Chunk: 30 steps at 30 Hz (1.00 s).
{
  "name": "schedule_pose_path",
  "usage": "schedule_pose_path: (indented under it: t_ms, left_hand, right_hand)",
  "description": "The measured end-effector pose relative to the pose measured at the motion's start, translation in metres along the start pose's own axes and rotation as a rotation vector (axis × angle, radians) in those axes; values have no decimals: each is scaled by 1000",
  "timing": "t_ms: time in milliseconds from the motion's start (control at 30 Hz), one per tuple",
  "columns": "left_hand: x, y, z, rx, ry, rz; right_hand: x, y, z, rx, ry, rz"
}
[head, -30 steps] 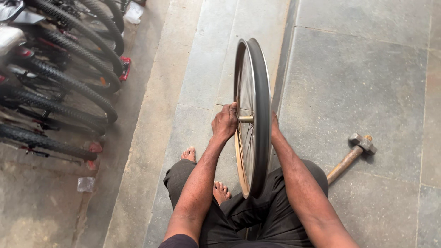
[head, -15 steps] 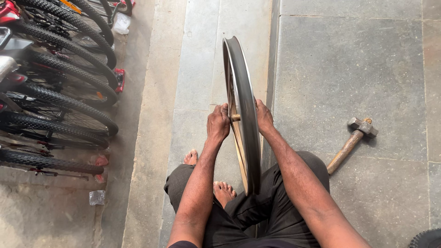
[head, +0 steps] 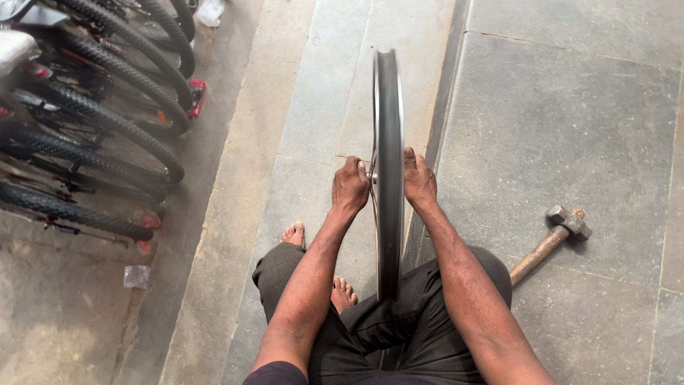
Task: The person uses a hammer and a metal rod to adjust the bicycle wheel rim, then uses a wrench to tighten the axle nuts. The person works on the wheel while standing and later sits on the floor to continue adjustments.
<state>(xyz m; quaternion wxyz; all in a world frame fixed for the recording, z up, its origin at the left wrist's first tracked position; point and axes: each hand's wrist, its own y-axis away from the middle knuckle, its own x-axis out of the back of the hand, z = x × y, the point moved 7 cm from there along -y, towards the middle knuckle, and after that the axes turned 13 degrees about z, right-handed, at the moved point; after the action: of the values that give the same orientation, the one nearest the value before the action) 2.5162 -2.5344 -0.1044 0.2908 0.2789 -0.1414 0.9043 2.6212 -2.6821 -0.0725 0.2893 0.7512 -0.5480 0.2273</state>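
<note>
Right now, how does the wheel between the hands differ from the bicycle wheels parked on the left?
The held wheel is a bare dark rim with no tyre; the parked bicycle wheels wear knobbly black tyres. The held wheel stands upright and loose on the stone floor, gripped at its hub by the left hand and right hand; the parked wheels are mounted on bicycles in a row. Both are spoked bicycle wheels.

I see a bare bicycle wheel rim [head: 388, 178], dark and tyreless, standing upright and edge-on to me on the stone floor [head: 570, 121]. Its lower end sits between my knees, its top points away. Thin spokes show at the hub, near mid-height.
</note>
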Motion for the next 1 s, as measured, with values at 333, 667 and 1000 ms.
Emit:
schedule_pose_path:
  t_ms: [333, 667, 1000]
  left_hand:
    - [-6, 0, -3, -7, 82, 24]
    - [-3, 1, 6, -24, 77, -5]
    - [5, 2, 14, -34, 110, 0]
  right_hand:
    - [-14, 0, 40, -289, -481, -8]
    - [-5, 2, 30, -140, -81, 0]
    - [-4, 6, 32, -251, -189, -2]
